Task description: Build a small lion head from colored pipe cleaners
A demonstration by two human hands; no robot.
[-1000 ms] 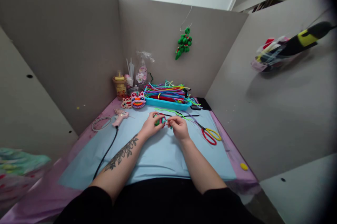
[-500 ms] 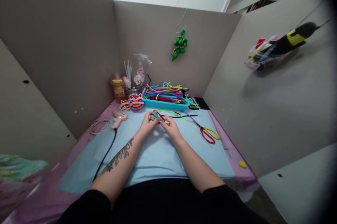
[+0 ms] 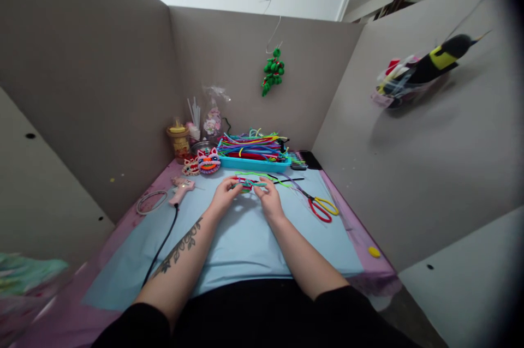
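Note:
Just above the blue cloth, both hands work on a small piece of bent pipe cleaners (image 3: 246, 185), red and teal with some green. My left hand (image 3: 223, 195) is closed on its left side, thumb and fingers pinching it. My right hand (image 3: 270, 201) pinches a teal end that sticks out on the right. The fingers partly cover the piece, so its full shape cannot be made out. Behind the hands lie loose pipe cleaners, a bright green one (image 3: 262, 174) and a black one (image 3: 291, 180).
A blue tray (image 3: 249, 163) heaped with coloured pipe cleaners stands behind. To the right lie scissors (image 3: 321, 209) with red and yellow handles. A pink glue gun (image 3: 181, 191) with its cord is at left, near a lion-face ornament (image 3: 208, 161). Grey panels surround the table.
My hands have drawn slightly apart, and the teal strand now stretches out toward my right fingers. The piece looks flatter and wider. The whole view has shifted a little.

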